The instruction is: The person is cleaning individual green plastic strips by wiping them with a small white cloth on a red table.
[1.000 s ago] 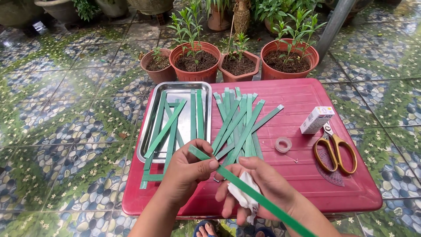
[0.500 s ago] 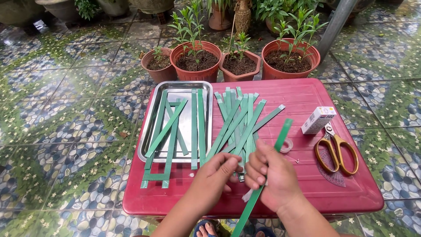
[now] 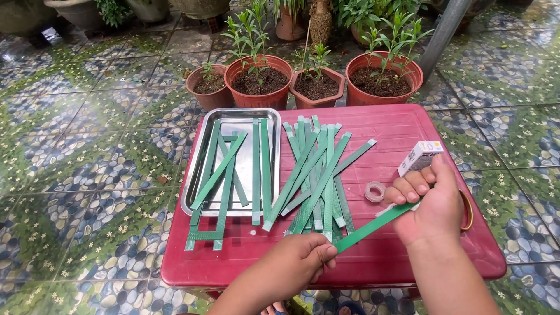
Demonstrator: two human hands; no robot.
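Strip: a green leaf strip [image 3: 373,226] was stretched over the red bench [image 3: 396,125], probably light, limp and tearable.
Hands: left hand [image 3: 297,262] pinched its near end; right hand [image 3: 429,204] closed around the far end.
Grip: ends looked best.

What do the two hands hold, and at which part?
One green strip: the left hand pinches its near end, the right hand grips its far end.
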